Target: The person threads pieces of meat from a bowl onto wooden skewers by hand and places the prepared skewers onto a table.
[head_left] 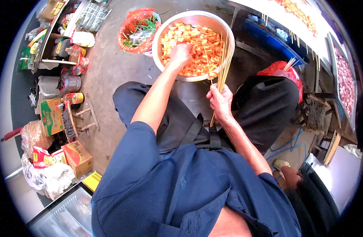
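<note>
A large metal bowl (pixel 159 58) holds a heap of orange-coated food pieces (pixel 197 49). My left hand (pixel 181 55) reaches into the left part of the heap; its fingertips are hidden among the pieces. Near the bowl's lower right rim, my right hand (pixel 221 99) is closed around a bundle of long wooden skewers (pixel 225 65). The skewers point up over the right side of the bowl, and one stands apart from the rest, leaning left over the food.
Left of the bowl stands a red-lined basket (pixel 128 29) with green leaves. Blue crate (pixel 268 39), skewers on a white table (pixel 284 17) and tray of reddish pieces (pixel 344 79) are at right. Shelves (pixel 47 39) stand left; another person's leg (pixel 292 177) shows lower right.
</note>
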### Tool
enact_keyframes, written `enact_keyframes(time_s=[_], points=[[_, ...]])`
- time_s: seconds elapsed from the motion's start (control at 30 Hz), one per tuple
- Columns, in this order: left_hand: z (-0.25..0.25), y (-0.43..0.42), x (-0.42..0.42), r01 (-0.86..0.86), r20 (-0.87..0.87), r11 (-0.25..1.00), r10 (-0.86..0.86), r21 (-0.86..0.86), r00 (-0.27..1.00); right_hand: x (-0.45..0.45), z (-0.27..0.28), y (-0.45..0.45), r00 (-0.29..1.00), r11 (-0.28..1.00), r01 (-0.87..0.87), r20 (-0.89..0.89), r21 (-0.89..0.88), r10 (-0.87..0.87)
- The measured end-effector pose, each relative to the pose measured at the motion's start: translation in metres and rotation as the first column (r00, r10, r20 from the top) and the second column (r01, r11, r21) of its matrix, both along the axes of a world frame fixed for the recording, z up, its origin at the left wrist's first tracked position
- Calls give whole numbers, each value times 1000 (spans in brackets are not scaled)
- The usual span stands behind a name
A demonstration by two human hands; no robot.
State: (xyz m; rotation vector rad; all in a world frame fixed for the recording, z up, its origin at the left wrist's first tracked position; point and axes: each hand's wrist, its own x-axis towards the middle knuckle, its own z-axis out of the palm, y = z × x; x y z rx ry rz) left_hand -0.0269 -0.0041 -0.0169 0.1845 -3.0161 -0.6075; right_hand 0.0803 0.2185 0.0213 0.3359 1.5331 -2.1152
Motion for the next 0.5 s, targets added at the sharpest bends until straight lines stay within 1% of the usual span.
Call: enact_keyframes(time_s=[0.03,0.1,0.13,0.17,0.2,0.23,0.27,0.3,0.33,0.37,0.4,0.47,0.5], points=[[1,1,2,3,-1,1000,-3,0,1000,0,-1,1,1000,1000,7,-8,-6,-7],[4,2,6,97,-97,995,-99,-19,990,1,-4,4,1000,1000,18,-13,-11,-18],[5,3,7,101,-96,995,-102,-19,990,2,-5,5,1000,1000,15,-11,-17,-16],[9,4,9,-52,15,960,50,276,999,3,-6,6,1000,1000,11,-9,-23,-11],[12,4,10,-227,163,821,164,524,973,4,-5,6,1000,1000,12,-8,-23,-12],[13,3,10,-302,192,718,234,626,953,5,-3,5,1000,1000,11,-9,-19,-11],[15,2,11,-304,191,719,237,625,953,6,-2,4,1000,1000,9,-11,-16,-9],[16,2,12,-345,240,525,259,778,936,6,-2,3,1000,1000,6,-12,-17,-6],[17,2,12,-367,291,298,268,881,918,6,-4,3,1000,1000,1,-16,-18,-2],[19,2,12,-344,294,187,251,920,922,6,-4,3,1000,1000,-2,-20,-19,1],[20,2,12,-343,292,187,253,921,922,6,-4,2,1000,1000,-4,-22,-20,3],[22,4,14,-304,267,98,282,948,922,8,-4,2,1000,1000,-22,-19,12,22],[24,5,15,-304,266,97,282,948,922,8,-4,3,1000,1000,-22,-19,13,23]])
